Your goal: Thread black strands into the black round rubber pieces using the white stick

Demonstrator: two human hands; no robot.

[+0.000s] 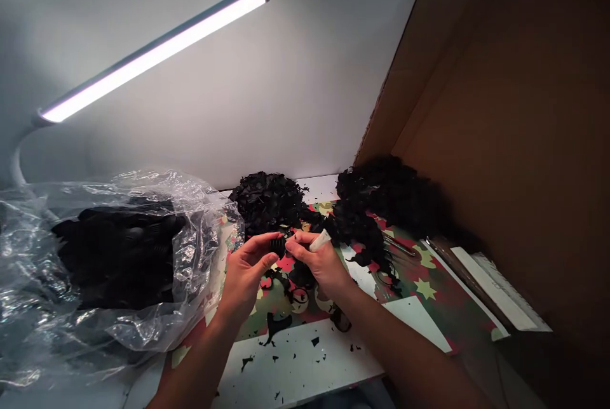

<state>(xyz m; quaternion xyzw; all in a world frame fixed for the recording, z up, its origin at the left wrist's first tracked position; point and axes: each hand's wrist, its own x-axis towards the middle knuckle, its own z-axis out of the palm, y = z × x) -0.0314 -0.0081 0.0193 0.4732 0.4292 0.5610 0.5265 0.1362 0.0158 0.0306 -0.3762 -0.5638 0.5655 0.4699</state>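
1. Head view: a pale wall (309, 98) is forming the background, while cardboard (515, 110) is standing on the right.
2. A clear plastic bag (195, 269) is lying at the left, surrounding a mass of black pieces (124, 256).
3. A table (286, 358) is bearing a patterned sheet (424, 288) in red, green and cream.
4. A tube lamp (157, 53) is shining at a slant above the bag.
5. Two heaps of black trimmings, the left heap (267, 202) and the right heap (391, 199), are lying beyond the hands.
6. The left hand (250, 266) is pinching a ridged black piece between thumb and forefinger; the right hand (320, 263) is gripping a white-handled tool narrowly, its fingertips meeting near that piece.
7. The white-handled tool (319, 241) is slanting up; whether its tip is touching cannot be told.
8. The ridged black piece (277, 244) is sitting between the hands, above the sheet.
9. Small black scraps (246, 363) are dotting the table.
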